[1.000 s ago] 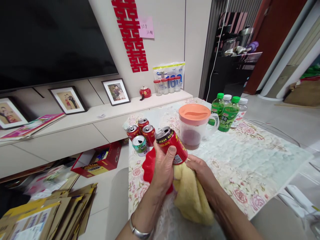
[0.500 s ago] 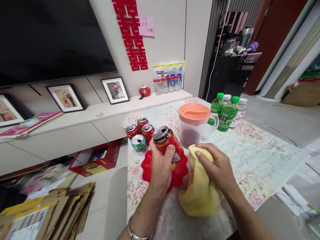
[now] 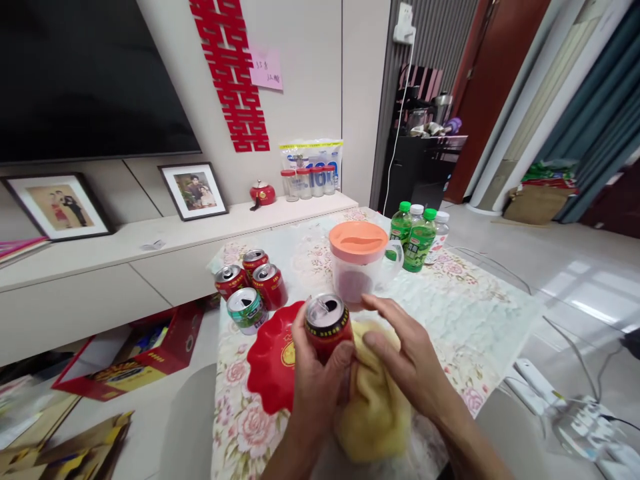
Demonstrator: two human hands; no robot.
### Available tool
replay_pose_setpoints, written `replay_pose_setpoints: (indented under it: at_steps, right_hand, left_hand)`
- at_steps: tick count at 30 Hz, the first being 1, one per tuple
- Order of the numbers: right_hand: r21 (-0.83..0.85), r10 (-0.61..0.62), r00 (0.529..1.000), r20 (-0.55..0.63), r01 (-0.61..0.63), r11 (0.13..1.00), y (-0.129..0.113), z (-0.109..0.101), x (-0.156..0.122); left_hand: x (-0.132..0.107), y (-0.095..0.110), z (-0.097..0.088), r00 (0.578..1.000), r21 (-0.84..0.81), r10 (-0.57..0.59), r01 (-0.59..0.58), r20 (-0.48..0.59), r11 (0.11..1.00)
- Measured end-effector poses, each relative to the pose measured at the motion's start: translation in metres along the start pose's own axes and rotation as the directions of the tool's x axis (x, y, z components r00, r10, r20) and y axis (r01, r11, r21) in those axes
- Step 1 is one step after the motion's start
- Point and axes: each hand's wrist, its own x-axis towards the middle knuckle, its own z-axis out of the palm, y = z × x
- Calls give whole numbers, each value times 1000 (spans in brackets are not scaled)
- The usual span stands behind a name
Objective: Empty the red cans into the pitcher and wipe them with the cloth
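Yellow cloth (image 3: 377, 407) and right hand (image 3: 413, 347), its grip unclear, have moved nearer the red can (image 3: 327, 328); the orange-lidded pitcher (image 3: 353, 272) holds something purplish; near the red plate (image 3: 267, 367), the left hand (image 3: 317, 380) clasps that opened can, contents hidden

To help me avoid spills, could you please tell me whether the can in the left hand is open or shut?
Open: the red can in the left hand shows a dark opening in its top.
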Motion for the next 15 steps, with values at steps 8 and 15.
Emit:
replay_pose_setpoints:
  at_steps: [8,15]
  right_hand:
    - [-24,121,985,122,-119,993,-29,11,-15]
    - [100,295,955,-23,-291,951,-29,-12,-8]
  left_hand:
    - [-27,-8,25,1000,-37,4,-4,9,999]
    - [-41,-35,30,988,-5,2,-2,152,1000]
